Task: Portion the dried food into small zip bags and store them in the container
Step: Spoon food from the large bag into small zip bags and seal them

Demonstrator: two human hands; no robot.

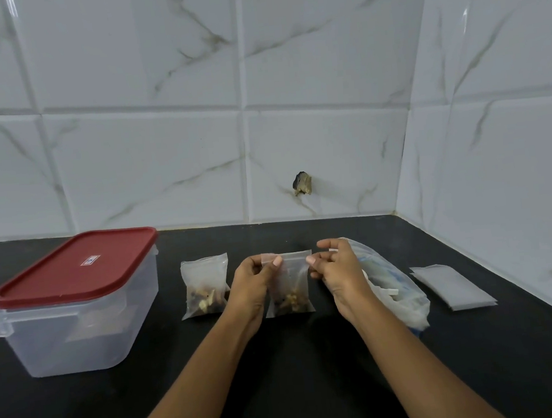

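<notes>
A small clear zip bag [290,288] with brown dried food in its bottom stands upright at the middle of the black counter. My left hand [252,287] pinches its top left corner and my right hand [338,275] pinches its top right corner along the zip strip. A second small zip bag [204,288] holding dried food stands just to the left, apart from my hands. The clear plastic container [77,329] with its red lid [77,265] on sits at the far left.
A large clear bag [397,295] with pale contents lies behind my right hand. A stack of flat empty zip bags [452,286] lies further right. White marble tiles form the back wall and the right wall at the counter's corner [398,212].
</notes>
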